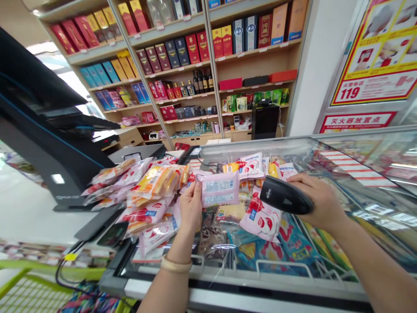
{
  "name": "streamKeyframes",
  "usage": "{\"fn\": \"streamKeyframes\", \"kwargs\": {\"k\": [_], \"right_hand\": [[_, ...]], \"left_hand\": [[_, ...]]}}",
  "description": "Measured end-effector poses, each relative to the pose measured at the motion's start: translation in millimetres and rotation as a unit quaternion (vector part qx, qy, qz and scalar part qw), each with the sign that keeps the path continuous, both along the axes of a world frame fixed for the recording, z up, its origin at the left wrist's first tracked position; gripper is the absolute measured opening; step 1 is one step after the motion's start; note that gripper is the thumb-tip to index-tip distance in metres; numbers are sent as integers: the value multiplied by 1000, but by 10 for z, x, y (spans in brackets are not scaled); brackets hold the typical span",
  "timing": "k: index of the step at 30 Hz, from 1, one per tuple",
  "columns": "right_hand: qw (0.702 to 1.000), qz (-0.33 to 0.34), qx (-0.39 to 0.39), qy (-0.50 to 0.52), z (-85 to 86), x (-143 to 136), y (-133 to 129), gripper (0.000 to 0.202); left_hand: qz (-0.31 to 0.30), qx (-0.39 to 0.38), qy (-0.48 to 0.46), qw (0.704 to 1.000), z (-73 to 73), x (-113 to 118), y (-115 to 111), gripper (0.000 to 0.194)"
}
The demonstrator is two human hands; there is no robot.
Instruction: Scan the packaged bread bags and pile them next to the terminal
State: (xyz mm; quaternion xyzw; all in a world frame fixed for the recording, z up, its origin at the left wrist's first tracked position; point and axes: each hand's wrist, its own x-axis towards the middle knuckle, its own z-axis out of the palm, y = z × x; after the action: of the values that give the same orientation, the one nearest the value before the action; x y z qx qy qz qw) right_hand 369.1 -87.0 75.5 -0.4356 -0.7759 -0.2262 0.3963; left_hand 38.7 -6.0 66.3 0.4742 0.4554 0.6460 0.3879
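My left hand (191, 204) pinches the left edge of a pink packet (220, 189), whose printed back faces up. To its right, my right hand (317, 198) is wrapped round a black handheld scanner (285, 195), its head pointing left toward the packet. Below the scanner lies a pink packet with red pictures (262, 219), on the glass top of a freezer. A pile of pink and orange snack packets (153, 184) sits left of my left hand. More packets (249, 165) lie behind the held one.
A dark checkout machine (48, 113) stands on the white counter (29, 191) at left. The chest freezer (276, 300) holds blue and green bags under its glass. Shelves of boxes and bottles (182, 69) line the back. A green cart (16, 287) is at lower left, near black cables.
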Motion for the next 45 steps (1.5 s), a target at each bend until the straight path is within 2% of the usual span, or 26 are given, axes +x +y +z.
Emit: {"fn": "streamKeyframes", "kwargs": {"k": [7,14,20,23,26,28,30,32,35,36,38,39,41,43,45], "right_hand": [[999,22,-8,-23,75,-143,-47,18],[998,16,-54,-12,-19,-106,-26,20],[999,24,-43,-7,23,-105,-34,21],[1000,12,-12,4,50,-63,-35,20],[999,-28,12,45,52,35,-16,18],[996,-51,32,66,42,104,9,18],[993,-68,55,77,31,151,35,18],[991,-83,66,85,20,171,57,17],[990,-82,71,93,3,178,72,15],[991,-77,71,88,-6,184,75,14],[993,-69,69,70,-32,209,84,13],[993,-68,68,62,-50,228,92,13],[993,-77,71,59,-95,269,119,15],[992,-89,73,59,-138,304,151,18],[991,-94,82,57,-168,322,178,19]], "left_hand": [[-21,-24,52,998,-1,-24,-13,48],[-33,-13,-2,999,-28,-5,-17,42],[-39,-22,-39,998,-12,16,-29,37],[-27,5,-24,999,-31,20,-53,31],[-47,85,55,994,-60,56,-116,21],[-110,167,162,966,-85,106,-173,19],[-180,241,288,909,-122,169,-231,25],[-224,288,395,844,-171,238,-288,29],[-267,317,510,754,-238,333,-364,35],[-278,319,536,730,-249,355,-385,43],[-280,312,567,709,-248,366,-409,67],[-266,306,570,715,-236,347,-410,76],[-202,294,548,756,-193,245,-386,78],[-90,285,503,811,-127,48,-331,66],[43,272,463,843,-32,-226,-261,58]]}}
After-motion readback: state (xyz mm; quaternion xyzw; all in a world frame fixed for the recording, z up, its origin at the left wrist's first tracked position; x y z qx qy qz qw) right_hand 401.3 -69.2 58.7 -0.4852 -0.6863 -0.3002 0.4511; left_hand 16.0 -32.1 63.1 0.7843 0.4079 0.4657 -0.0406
